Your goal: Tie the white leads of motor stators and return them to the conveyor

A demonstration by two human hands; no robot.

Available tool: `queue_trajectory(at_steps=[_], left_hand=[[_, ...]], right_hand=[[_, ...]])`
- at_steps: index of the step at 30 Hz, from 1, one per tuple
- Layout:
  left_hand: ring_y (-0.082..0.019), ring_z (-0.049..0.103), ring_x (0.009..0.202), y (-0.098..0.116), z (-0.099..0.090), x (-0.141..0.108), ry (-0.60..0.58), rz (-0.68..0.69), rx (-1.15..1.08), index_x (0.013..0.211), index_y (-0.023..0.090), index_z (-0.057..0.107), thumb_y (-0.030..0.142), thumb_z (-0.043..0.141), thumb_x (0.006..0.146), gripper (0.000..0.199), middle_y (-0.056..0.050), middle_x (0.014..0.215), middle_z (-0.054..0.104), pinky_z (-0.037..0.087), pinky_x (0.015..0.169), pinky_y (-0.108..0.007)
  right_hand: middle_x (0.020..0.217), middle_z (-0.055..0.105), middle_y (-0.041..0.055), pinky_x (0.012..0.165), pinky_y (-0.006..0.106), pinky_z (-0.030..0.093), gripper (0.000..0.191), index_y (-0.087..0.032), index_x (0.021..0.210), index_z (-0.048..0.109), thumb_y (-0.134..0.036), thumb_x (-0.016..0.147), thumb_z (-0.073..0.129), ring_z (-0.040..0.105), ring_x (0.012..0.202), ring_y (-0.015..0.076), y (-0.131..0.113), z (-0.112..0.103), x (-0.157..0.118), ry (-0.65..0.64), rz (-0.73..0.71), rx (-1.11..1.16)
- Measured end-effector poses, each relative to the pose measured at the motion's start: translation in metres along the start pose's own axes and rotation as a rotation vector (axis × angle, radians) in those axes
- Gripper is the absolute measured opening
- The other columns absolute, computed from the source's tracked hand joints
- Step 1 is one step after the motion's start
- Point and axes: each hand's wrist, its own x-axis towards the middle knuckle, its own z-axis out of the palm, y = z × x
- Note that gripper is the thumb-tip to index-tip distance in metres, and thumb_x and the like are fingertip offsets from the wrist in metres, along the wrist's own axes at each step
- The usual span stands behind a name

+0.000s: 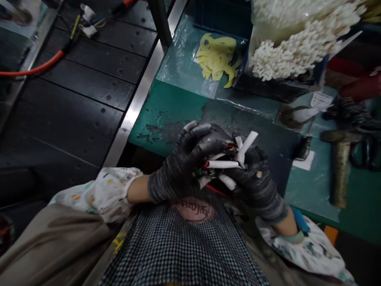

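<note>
Left hand (190, 155) and right hand (256, 180) meet around a wire bundle (212, 173) with white sleeves (249, 143)
The bundle sits between the palms, by the near edge of the green mat (172, 107); the left fingers curl round it, while the right fingertips are hidden, so I cannot tell whether they pinch. Working well here probably means bracing the wires close to the sleeves and handling one sleeve at a time, without crushing its splayed neighbours

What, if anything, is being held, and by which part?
Wires in white tubes: the left hand curls around the wire side; the right hand is at the tubes' other end, its exact grip hidden.
</note>
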Motion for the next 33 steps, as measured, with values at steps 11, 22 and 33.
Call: queue_trajectory(at_steps=[11,22,33], left_hand=[[-0.037,0.048,0.167,0.003,-0.008,0.013,-0.123,-0.018,0.036,0.169,0.02,0.044,0.027,0.071,0.106,0.069,-0.019,0.166,0.06,0.029,0.147,-0.066],[-0.037,0.049,0.167,0.004,-0.011,0.008,-0.169,-0.023,0.038,0.171,0.022,0.043,0.032,0.077,0.106,0.074,-0.018,0.164,0.064,0.027,0.148,-0.068],[-0.038,0.049,0.167,-0.006,-0.013,0.012,-0.123,-0.052,-0.049,0.173,0.019,0.043,0.028,0.078,0.106,0.076,-0.022,0.166,0.06,0.028,0.148,-0.068]], right_hand=[[0.163,0.068,0.0177,0.119,0.068,0.063,0.035,-0.028,0.141,0.074,-0.03,0.107,0.079,0.069,0.147,0.0412,0.003,-0.005,0.003,-0.094,0.006,-0.043],[0.177,0.057,0.0176,0.132,0.075,0.053,0.054,-0.029,0.16,0.069,-0.04,0.107,0.079,0.053,0.165,0.0458,0.013,0.003,-0.009,-0.171,-0.042,-0.042],[0.157,0.072,0.0171,0.124,0.069,0.062,0.041,-0.028,0.147,0.078,-0.035,0.107,0.08,0.07,0.146,0.0417,-0.001,-0.002,0.017,-0.1,0.004,-0.039]])
